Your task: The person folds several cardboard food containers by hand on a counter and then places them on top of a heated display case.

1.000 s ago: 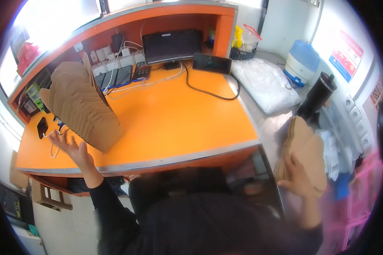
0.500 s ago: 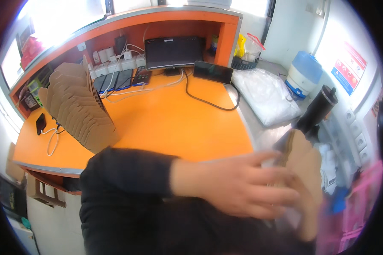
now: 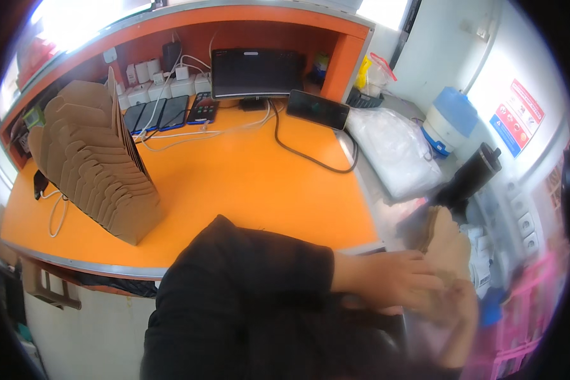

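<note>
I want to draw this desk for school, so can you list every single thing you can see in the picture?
Stack of flat cardboard boxes: one stack, brown, left side of the desk.
Desk: one, orange, middle.
Monitor: one, black, at the back.
Phones: several, dark, lying in a row at the back, on white cables.
Dark tablet: one, right of the monitor.
Plastic bag: one, clear white, right of the desk.
Water dispenser: one, blue and white, far right.
Tumbler: one, black, right.
Cardboard piece: one, brown, at the hands.
Left hand: black sleeve, on the cardboard piece.
Right hand: blurred, below it.
</note>
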{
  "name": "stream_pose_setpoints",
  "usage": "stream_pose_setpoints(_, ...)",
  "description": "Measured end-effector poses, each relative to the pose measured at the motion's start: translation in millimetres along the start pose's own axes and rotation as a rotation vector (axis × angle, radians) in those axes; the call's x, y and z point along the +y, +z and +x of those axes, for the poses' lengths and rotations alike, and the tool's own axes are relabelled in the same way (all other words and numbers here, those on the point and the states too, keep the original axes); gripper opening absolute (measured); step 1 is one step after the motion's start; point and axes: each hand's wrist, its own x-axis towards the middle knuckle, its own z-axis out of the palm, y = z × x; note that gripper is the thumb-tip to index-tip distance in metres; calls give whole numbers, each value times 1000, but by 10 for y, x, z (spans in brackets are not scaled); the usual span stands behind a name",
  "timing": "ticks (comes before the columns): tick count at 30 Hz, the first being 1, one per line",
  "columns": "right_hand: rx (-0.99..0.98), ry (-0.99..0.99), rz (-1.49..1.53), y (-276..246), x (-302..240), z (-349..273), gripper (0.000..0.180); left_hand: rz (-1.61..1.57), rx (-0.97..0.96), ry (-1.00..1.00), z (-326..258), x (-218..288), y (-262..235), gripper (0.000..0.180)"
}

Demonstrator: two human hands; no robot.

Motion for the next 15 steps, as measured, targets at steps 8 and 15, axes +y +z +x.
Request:
stream_pose_setpoints(8,238,-88,-79,-155,-53,53,30,-2,-40,-65,43,28,-103,35)
stream_pose_setpoints(15,280,-363,-134,-84,-383,148,16,102,-69,-118,6,-40,-194,30)
